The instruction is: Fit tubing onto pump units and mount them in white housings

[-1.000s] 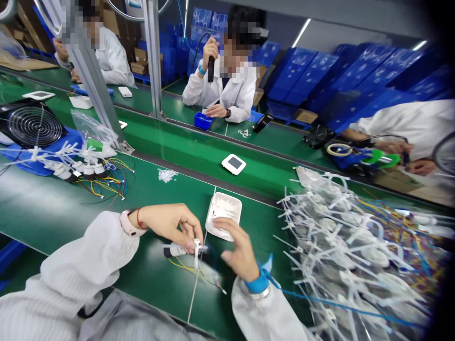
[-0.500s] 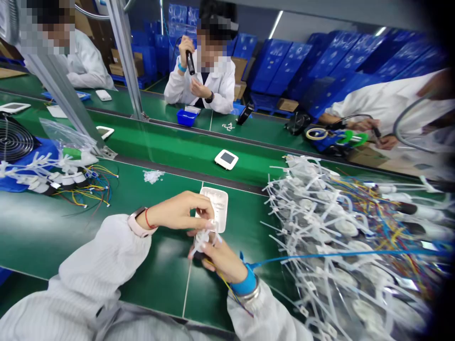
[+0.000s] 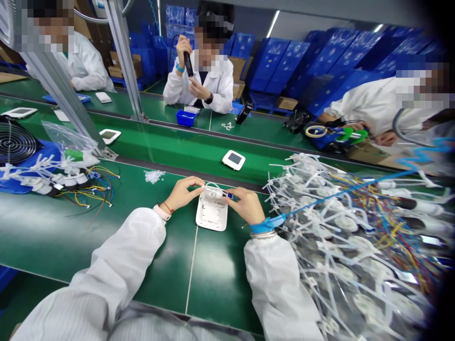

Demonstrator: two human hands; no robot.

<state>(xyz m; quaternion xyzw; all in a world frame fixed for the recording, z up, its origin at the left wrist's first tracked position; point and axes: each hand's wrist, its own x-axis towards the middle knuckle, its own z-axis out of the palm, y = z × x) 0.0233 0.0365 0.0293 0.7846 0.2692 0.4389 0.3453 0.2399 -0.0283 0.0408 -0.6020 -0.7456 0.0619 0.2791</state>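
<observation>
A white plastic housing (image 3: 212, 221) lies on the green bench, its hollow side up. Over its far end is a white cylindrical part with thin clear tubing (image 3: 213, 192); whether it rests in the housing or hangs just above, I cannot tell. My left hand (image 3: 185, 193) is closed, thumb and fingers pinching the left end of this part. From the right, my right hand (image 3: 248, 204) pinches its other end, beside a small blue piece (image 3: 229, 195). The fingertips partly hide what they grip.
A large pile of similar tubed parts with coloured wires (image 3: 341, 237) lies to the right. At left are small clear rings (image 3: 154, 176), more wired parts (image 3: 71, 182) and a fan (image 3: 16, 142). A white device with a screen (image 3: 233, 160) is on the conveyor. Co-workers sit opposite.
Both hands have moved away from me to the housing's far end, bringing the tubed part over it. My right hand swung round to the right side. Devices on the conveyor shifted right.
</observation>
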